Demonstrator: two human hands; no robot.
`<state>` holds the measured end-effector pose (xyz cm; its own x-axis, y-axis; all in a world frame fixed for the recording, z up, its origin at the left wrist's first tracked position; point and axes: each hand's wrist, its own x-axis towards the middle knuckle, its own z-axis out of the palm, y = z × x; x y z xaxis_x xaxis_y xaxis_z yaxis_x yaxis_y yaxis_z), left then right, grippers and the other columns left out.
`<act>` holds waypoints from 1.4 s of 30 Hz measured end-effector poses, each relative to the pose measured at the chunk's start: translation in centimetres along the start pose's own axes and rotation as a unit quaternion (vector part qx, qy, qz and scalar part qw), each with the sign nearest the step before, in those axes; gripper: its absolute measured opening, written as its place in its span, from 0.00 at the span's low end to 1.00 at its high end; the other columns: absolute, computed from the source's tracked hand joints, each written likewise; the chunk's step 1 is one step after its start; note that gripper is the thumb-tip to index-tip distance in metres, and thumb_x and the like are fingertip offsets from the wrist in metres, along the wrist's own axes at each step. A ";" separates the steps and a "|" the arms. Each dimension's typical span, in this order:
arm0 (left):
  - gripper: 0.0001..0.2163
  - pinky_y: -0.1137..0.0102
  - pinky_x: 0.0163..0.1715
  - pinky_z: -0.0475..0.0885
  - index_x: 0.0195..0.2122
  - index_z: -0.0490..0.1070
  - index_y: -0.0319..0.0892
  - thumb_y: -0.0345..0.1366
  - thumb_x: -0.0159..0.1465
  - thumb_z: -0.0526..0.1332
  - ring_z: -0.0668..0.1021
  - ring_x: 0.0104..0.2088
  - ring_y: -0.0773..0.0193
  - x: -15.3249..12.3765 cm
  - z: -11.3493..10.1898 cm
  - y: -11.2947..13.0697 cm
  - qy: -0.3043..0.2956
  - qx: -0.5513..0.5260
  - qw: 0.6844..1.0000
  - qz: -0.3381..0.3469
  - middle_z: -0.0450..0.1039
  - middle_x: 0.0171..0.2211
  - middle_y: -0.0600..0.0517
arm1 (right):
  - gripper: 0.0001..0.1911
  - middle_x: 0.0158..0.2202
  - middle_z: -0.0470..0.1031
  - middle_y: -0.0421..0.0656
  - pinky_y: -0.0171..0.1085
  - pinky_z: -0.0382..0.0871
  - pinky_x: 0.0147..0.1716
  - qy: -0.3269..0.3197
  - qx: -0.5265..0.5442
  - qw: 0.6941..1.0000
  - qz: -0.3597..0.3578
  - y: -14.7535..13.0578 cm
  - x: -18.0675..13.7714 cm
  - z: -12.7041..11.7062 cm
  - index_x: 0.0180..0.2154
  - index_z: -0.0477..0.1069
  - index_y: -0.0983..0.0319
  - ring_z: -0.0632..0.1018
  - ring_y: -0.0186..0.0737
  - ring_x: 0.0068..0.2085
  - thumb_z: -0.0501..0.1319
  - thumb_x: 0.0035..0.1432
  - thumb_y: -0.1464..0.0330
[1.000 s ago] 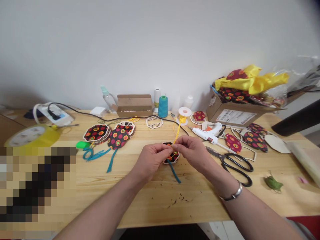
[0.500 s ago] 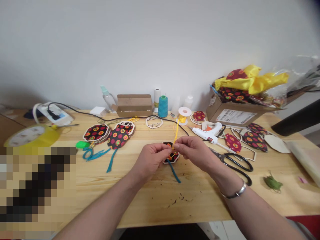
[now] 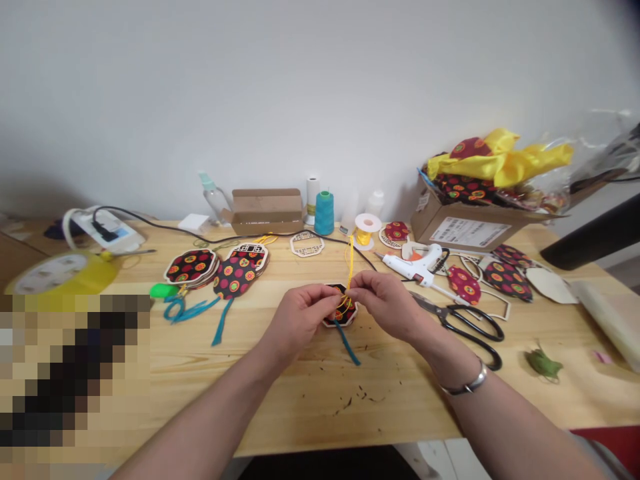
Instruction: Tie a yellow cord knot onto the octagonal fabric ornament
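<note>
My left hand and my right hand meet at the middle of the wooden table. Both pinch a yellow cord that runs back to a white spool. Between the fingers lies a small octagonal fabric-covered piece, dark with red and orange dots. A teal tassel trails from it toward me. The left fingers also press on the piece's left edge.
Black scissors and a white glue gun lie right of my hands. More patterned pieces with teal tassels sit left. A teal thread cone, cardboard boxes, a green scrap and a yellow tape roll are around.
My hands stayed at the fabric piece; the right hand's pinch on the yellow cord shifted slightly, and the cord now rises more upright.
</note>
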<state>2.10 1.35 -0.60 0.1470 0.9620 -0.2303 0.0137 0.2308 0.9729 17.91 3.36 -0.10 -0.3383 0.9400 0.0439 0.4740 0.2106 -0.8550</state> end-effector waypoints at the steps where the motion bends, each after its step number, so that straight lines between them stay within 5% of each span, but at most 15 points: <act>1: 0.06 0.76 0.17 0.57 0.26 0.75 0.40 0.36 0.51 0.62 0.64 0.17 0.73 0.1 -0.1 0.0 0.008 0.012 1.000 0.006 0.69 0.18 0.54 | 0.07 0.21 0.66 0.37 0.30 0.58 0.24 0.009 -0.014 1.000 -0.003 0.1 0.0 0.0 0.24 0.65 0.63 0.65 0.30 0.24 0.55 0.53 0.70; 6: 0.08 0.72 0.31 0.67 0.27 0.75 0.40 0.38 0.52 0.61 0.74 0.31 0.64 0.3 -0.4 -0.1 0.045 0.052 0.996 0.049 0.74 0.32 0.49 | 0.07 0.23 0.68 0.38 0.31 0.57 0.26 0.048 -0.081 0.996 -0.010 0.2 0.0 0.0 0.24 0.64 0.63 0.66 0.32 0.26 0.53 0.54 0.71; 10: 0.07 0.69 0.40 0.67 0.24 0.74 0.39 0.38 0.52 0.62 0.69 0.47 0.57 0.3 -0.6 -0.2 0.080 0.096 0.984 0.125 0.66 0.47 0.45 | 0.08 0.23 0.68 0.39 0.33 0.56 0.26 0.082 -0.134 0.988 0.002 0.2 0.1 0.2 0.24 0.63 0.62 0.66 0.33 0.26 0.52 0.54 0.72; 17: 0.04 0.63 0.52 0.58 0.25 0.75 0.43 0.34 0.52 0.61 0.65 0.51 0.57 0.0 0.0 -1.1 0.050 0.230 0.950 0.207 0.60 0.52 0.48 | 0.08 0.22 0.67 0.38 0.32 0.57 0.26 0.110 -0.035 0.993 0.001 0.6 0.3 0.4 0.24 0.63 0.62 0.66 0.32 0.25 0.53 0.54 0.71; 27: 0.05 0.63 0.49 0.62 0.23 0.75 0.42 0.35 0.53 0.62 0.67 0.49 0.58 0.1 0.2 -1.5 0.011 0.230 0.956 0.182 0.58 0.54 0.49 | 0.10 0.18 0.64 0.36 0.29 0.52 0.16 -0.007 0.286 0.955 0.078 -0.5 0.1 0.9 0.22 0.60 0.63 0.58 0.26 0.17 0.55 0.52 0.65; 35: 0.03 0.65 0.49 0.62 0.23 0.73 0.41 0.30 0.52 0.61 0.62 0.55 0.56 0.1 0.4 -1.3 -0.031 0.155 0.971 0.182 0.65 0.47 0.46 | 0.10 0.17 0.61 0.35 0.28 0.51 0.16 -0.032 0.281 0.956 0.084 -0.4 0.0 1.0 0.22 0.60 0.63 0.59 0.25 0.17 0.55 0.51 0.66; 38: 0.01 0.64 0.43 0.66 0.26 0.69 0.40 0.30 0.53 0.60 0.70 0.47 0.57 -0.1 0.4 -1.1 -0.041 0.067 0.987 0.143 0.65 0.47 0.46 | 0.09 0.17 0.60 0.34 0.28 0.51 0.15 -0.024 0.272 0.959 0.082 -0.2 0.1 1.0 0.22 0.61 0.63 0.59 0.25 0.17 0.56 0.50 0.66; 42: 0.05 0.68 0.33 0.69 0.31 0.63 0.41 0.31 0.55 0.59 0.74 0.32 0.66 -0.1 0.5 -0.7 -0.059 -0.067 0.993 0.074 0.70 0.33 0.52 | 0.09 0.16 0.60 0.34 0.28 0.53 0.16 -0.024 0.247 0.965 0.084 0.0 0.2 1.0 0.21 0.62 0.63 0.60 0.26 0.17 0.56 0.50 0.67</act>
<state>2.60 1.06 -1.25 0.2525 0.9648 -0.0734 -0.1481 0.1135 0.9824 17.02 3.25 -0.60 -0.3331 0.9339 -0.1301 0.0837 -0.1082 -0.9906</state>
